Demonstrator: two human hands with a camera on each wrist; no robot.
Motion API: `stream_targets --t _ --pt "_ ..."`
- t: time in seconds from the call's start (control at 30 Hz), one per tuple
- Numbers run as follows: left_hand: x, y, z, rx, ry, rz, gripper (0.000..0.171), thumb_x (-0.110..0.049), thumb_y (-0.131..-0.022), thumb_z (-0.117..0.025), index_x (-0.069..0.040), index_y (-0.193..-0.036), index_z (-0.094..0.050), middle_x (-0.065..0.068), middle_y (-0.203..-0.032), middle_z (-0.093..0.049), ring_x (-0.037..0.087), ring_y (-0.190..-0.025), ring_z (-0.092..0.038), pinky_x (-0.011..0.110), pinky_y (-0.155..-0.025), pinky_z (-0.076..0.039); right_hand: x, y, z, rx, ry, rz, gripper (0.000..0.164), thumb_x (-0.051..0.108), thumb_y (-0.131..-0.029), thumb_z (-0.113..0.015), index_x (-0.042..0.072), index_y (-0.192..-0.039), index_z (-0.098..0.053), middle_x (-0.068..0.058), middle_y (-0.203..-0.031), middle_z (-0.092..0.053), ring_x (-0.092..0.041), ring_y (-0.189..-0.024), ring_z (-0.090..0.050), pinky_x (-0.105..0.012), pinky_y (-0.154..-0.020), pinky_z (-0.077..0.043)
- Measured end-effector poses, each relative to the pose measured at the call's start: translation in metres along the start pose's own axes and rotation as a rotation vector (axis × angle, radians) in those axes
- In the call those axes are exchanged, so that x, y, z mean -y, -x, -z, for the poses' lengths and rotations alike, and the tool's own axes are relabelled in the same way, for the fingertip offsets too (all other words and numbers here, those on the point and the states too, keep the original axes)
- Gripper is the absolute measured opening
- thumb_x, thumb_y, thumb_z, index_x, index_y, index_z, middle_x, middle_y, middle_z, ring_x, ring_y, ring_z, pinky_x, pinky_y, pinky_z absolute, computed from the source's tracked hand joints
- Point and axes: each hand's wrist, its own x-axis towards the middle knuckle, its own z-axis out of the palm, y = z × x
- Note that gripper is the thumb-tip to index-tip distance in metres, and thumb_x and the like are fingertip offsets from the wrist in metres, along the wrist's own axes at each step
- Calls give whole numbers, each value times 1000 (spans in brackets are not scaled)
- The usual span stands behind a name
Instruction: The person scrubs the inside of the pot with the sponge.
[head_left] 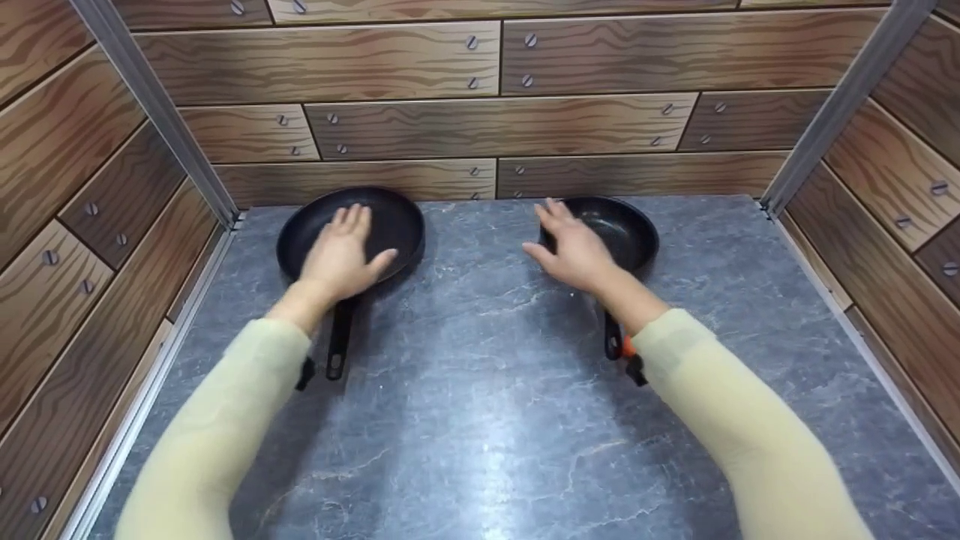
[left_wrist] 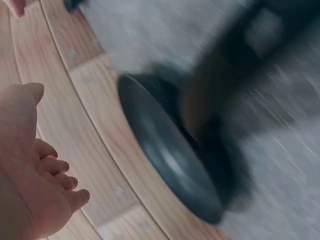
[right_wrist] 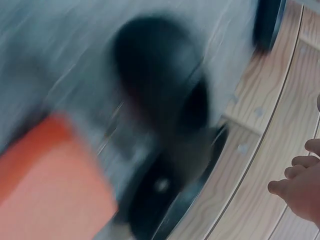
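A large black frying pan [head_left: 394,225] lies at the back left, its long handle [head_left: 339,341] pointing toward me. My left hand [head_left: 341,255] is over this pan, fingers spread and holding nothing; in the left wrist view the hand [left_wrist: 35,170] appears apart from the pan [left_wrist: 170,150]. At the back right lies a smaller black frying pan [head_left: 626,229], also with its handle [head_left: 613,337] toward me. Over its left rim extends my right hand [head_left: 574,251], fingers stretched and nothing held. My right forearm hides part of the smaller pan and its handle.
Wood-patterned walls [head_left: 405,60] with grey metal corner posts [head_left: 161,112] enclose the grey marbled tabletop [head_left: 480,360]. An orange and black item [head_left: 634,364] shows beside my right sleeve. By the left sleeve is a small black piece [head_left: 306,373].
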Motion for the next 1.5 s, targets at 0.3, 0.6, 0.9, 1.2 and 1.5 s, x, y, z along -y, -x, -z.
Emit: stream_targets --t 0.3,0.6,0.9,1.2,1.5 --pt "64 20 -4 44 -5 96 94 -56 -106 -53 9 -165 -18 32 -170 -16 52 -158 -10 65 -128 -8 49 -23 -43 49 -23 30 78 51 -106 -61 7 -165 -35 -18 -172 -23 -37 -160 -19 -54 -129 -18" --pt "101 33 -14 83 1 139 100 -64 -105 -50 9 -165 -15 33 -170 -13 52 -158 -7 66 -128 -5 84 -44 -84 80 -54 56 78 48 -106 -62 6 -165 -36 -20 -172 -25 -39 -159 -22 -57 -128 -23" --pt "122 39 -28 112 13 182 106 -70 -103 -48 8 -165 -14 33 -171 -12 53 -158 -6 68 -126 -4 109 -56 -118 114 -21 55 79 53 -106 -58 12 -168 -31 -17 -173 -22 -37 -160 -21 -63 -125 -26" --pt "134 42 -31 145 15 201 105 -70 -104 -46 8 -166 -12 33 -171 -10 54 -157 -4 70 -125 -4 126 -66 -136 205 22 65 82 55 -107 -55 16 -171 -21 -15 -176 -12 -38 -161 -16 -62 -127 -22" --pt "138 44 -39 188 5 223 107 -74 -104 -40 9 -165 -12 32 -171 -9 54 -157 -5 71 -125 -3 134 -71 -143 280 22 44 81 58 -108 -50 19 -172 -17 -9 -178 -5 -36 -162 -10 -63 -127 -20"
